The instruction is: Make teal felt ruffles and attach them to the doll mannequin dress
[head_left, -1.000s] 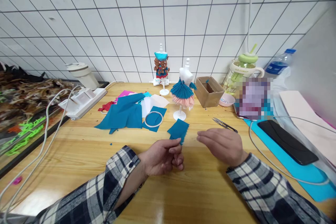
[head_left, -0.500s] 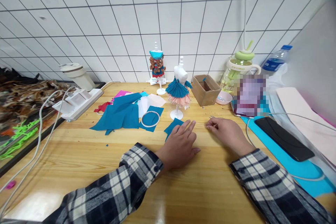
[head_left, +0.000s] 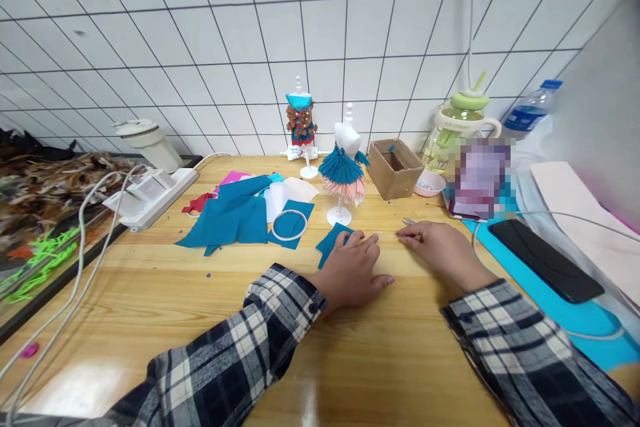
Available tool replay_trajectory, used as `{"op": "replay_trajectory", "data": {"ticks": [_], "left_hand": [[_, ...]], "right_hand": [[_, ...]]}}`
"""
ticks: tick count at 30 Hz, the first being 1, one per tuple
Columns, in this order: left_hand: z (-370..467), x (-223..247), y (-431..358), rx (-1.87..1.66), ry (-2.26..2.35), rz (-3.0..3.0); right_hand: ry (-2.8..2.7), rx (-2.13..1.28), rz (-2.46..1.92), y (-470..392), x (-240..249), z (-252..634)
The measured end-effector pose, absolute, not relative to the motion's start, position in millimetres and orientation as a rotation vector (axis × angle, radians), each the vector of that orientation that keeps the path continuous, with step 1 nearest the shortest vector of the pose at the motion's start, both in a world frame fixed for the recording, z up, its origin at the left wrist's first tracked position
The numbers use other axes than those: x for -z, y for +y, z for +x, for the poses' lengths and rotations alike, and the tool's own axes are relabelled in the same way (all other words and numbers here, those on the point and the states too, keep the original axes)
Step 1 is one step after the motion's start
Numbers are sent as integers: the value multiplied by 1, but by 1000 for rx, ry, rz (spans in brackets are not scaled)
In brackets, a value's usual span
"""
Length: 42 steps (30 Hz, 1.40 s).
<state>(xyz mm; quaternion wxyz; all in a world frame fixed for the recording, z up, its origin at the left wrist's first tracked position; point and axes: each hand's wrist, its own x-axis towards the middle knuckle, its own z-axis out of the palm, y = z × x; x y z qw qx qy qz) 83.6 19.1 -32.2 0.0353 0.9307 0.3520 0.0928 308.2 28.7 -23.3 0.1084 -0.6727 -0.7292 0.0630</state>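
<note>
My left hand (head_left: pixel 353 270) lies palm down on the table, fingers stretched out and thumb apart. Its fingertips rest at the edge of a small teal fabric piece (head_left: pixel 330 243), partly covering it. A thin pale thread (head_left: pixel 387 235) runs across the wood between the two hands. My right hand (head_left: pixel 443 250) is pinched closed at the right end of this thread. Thin metal tips (head_left: pixel 409 221) poke out behind the right fingers; the rest of that tool is hidden. Just beyond stands a small white dress form (head_left: pixel 345 140) in a teal and peach pleated dress.
Teal fabric (head_left: pixel 240 213) and a white hoop (head_left: pixel 290 225) lie left. Behind are a second dressed form (head_left: pixel 300 123), a cardboard box (head_left: pixel 395 177) and a pink bowl (head_left: pixel 430 183). A black phone (head_left: pixel 545 260) lies right; a power strip (head_left: pixel 157 200) sits far left.
My left hand has shifted slightly right and its fingers have lowered toward the table. The thin thread now shows between the hands. My right hand stays pinched, with its fingertips slightly farther right.
</note>
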Motion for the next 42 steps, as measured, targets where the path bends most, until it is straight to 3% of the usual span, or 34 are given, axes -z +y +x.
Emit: {"op": "replay_trajectory", "data": {"ticks": [6,13,24,37,42], "left_hand": [[83,34,18,-271,1058,2885],[83,37,14,-238,1079,2891],[81,39,17,-289,1072,2793],[72,21,18,-574,1138,2700],[41,0,29,-516,1169,2698]], "right_hand": [[-2005,-28,-1964,26,18,321],[-2364,15,-1803,17,25,274],[-2369,52,-1823,15,21,269],[-2256,-162,-1824,20,28,270],[-2150,-150,-1798,20,27,276]]}}
